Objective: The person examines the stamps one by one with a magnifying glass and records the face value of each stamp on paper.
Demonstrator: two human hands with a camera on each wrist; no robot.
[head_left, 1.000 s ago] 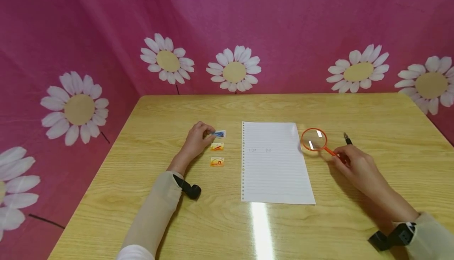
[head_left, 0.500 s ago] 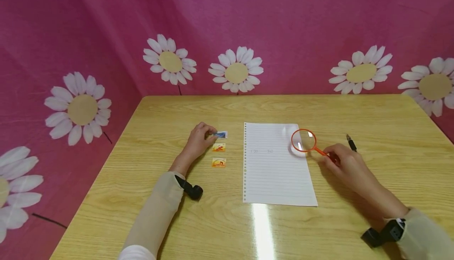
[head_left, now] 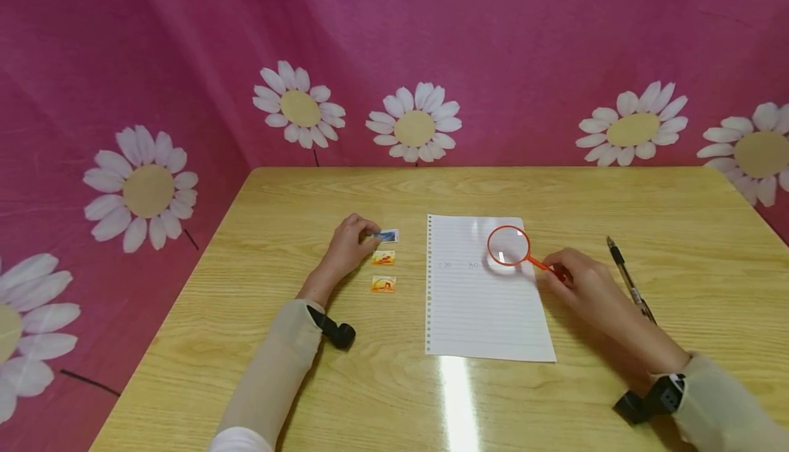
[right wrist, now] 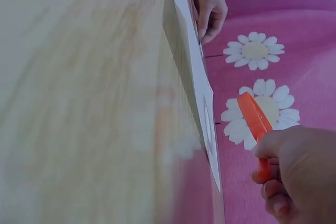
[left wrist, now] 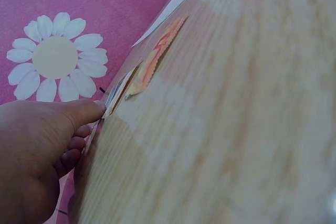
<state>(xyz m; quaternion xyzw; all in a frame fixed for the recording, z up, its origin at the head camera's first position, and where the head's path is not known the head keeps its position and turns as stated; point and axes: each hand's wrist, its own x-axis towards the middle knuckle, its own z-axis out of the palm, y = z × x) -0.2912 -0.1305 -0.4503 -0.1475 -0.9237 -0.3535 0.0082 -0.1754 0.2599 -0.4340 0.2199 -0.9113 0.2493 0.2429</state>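
My left hand (head_left: 347,245) pinches the left edge of a blue postage stamp (head_left: 389,235) between thumb and fingertips. Below it on the table two yellow-orange stamps (head_left: 383,258) lie in a column. The left wrist view shows the thumb over the near end of the held stamp (left wrist: 119,92), with an orange stamp (left wrist: 157,59) beside it. My right hand (head_left: 588,287) grips the handle of an orange magnifying glass (head_left: 509,246). Its lens hovers over the right part of a lined sheet of paper (head_left: 487,322), which bears faint handwritten numbers.
A black pen (head_left: 627,277) lies on the wooden table (head_left: 370,390) just right of my right hand. Pink fabric (head_left: 505,48) printed with daisies hangs behind the table and along its left side. A bright reflection falls below the paper.
My right hand has moved left with the magnifying glass, from beside the paper to above it, uncovering more of the pen. My left hand stays at the blue stamp.
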